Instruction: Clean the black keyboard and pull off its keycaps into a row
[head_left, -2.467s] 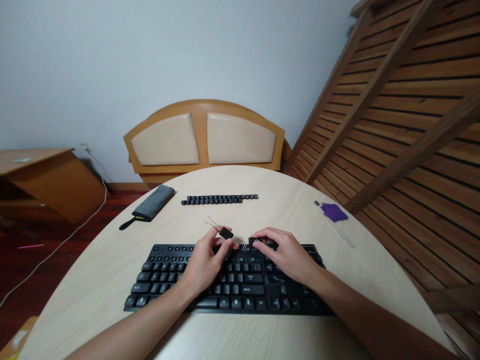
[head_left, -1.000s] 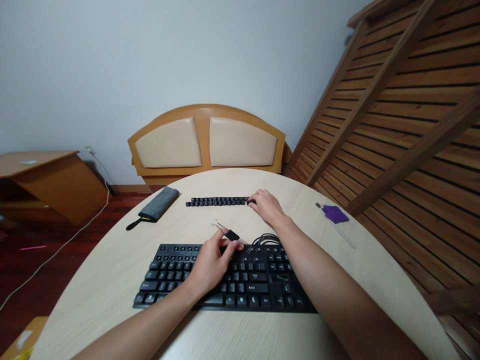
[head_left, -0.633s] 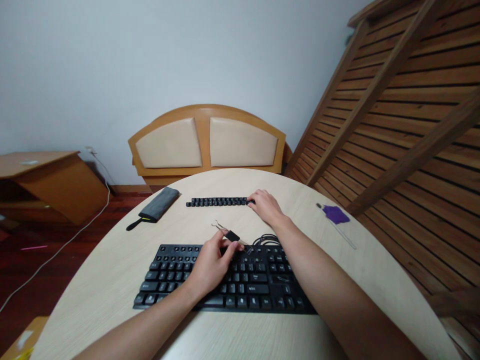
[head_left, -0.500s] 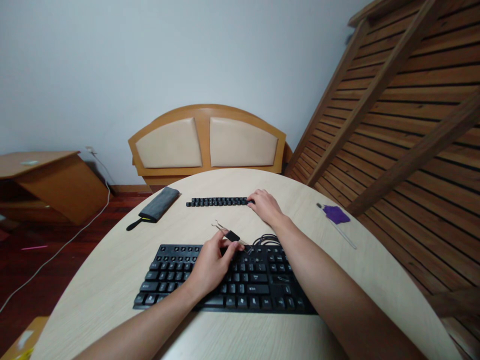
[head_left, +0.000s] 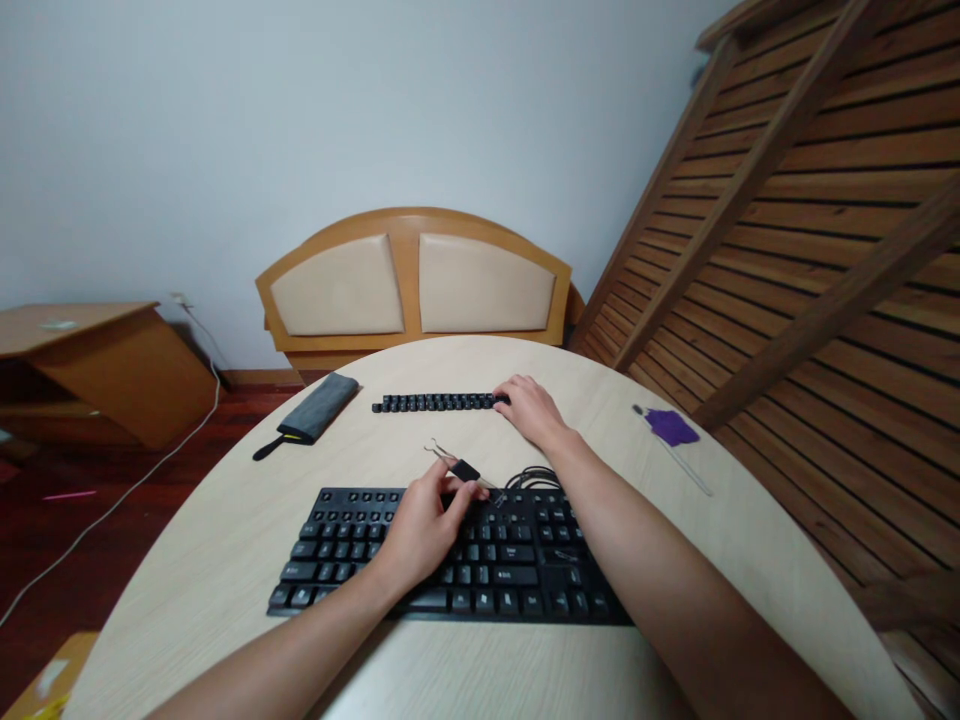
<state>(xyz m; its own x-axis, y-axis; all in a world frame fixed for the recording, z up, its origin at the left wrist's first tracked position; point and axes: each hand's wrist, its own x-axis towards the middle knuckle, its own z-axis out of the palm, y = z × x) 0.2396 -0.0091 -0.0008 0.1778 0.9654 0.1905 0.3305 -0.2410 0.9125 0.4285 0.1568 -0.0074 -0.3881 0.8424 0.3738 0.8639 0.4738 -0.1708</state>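
A black keyboard (head_left: pixel 517 578) lies across the near part of the table, with keycaps gone from its upper rows at the left. Over its top edge, my left hand (head_left: pixel 431 515) is closed on a keycap puller (head_left: pixel 466 470) with a black middle and wire ends. Farther back, loose black keycaps (head_left: pixel 435 403) stand lined up in two rows. My right hand (head_left: pixel 531 410) is at the right end of these rows, its thumb and fingers pinched on a dark keycap (head_left: pixel 501 399), mostly hidden by the fingertips.
A coiled black cable (head_left: pixel 534 478) lies behind the keyboard. At the table's left is a grey pouch (head_left: pixel 321 408) with a black loop. On the right lie a purple cloth (head_left: pixel 673 427) and a thin brush (head_left: pixel 686 468). The round table (head_left: pixel 360 660) has a curved edge.
Almost nothing differs. Both hands keep their places, the left on the puller and the right at the end of the keycap rows; the view shifts very slightly.
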